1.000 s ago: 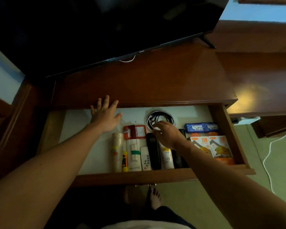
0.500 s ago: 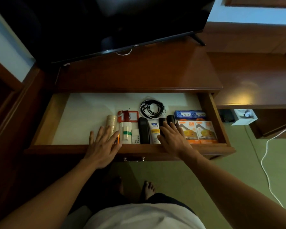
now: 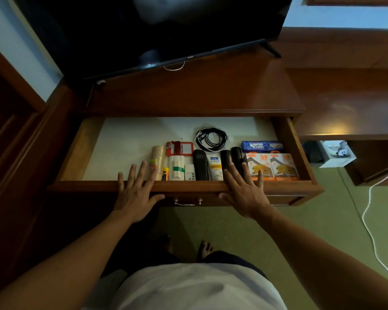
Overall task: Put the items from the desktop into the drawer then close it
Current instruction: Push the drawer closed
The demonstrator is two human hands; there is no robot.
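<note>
The wooden drawer (image 3: 81, 185) stands pulled out under the desktop (image 3: 188, 95). Inside lie a coiled black cable (image 3: 211, 139), a red tag holder (image 3: 179, 148), a stack of paper cups (image 3: 158, 158), a black remote (image 3: 200, 164), a white tube (image 3: 216, 167), two orange boxes (image 3: 270, 165) and a blue pack (image 3: 262, 146). My left hand (image 3: 136, 193) lies flat on the drawer's front edge, fingers spread. My right hand (image 3: 244, 193) rests flat on the same edge, right of the metal handle (image 3: 187, 202). Neither hand holds anything.
A dark television (image 3: 155, 30) stands at the back of the desktop. A lower wooden shelf (image 3: 345, 108) extends to the right, with a white box (image 3: 335, 154) beneath it. A white cord (image 3: 370, 218) trails over the green floor. My bare feet (image 3: 205, 249) are below the drawer.
Both hands have drawn back out of the drawer and settled flat on its front edge. The view has pulled back from the desk.
</note>
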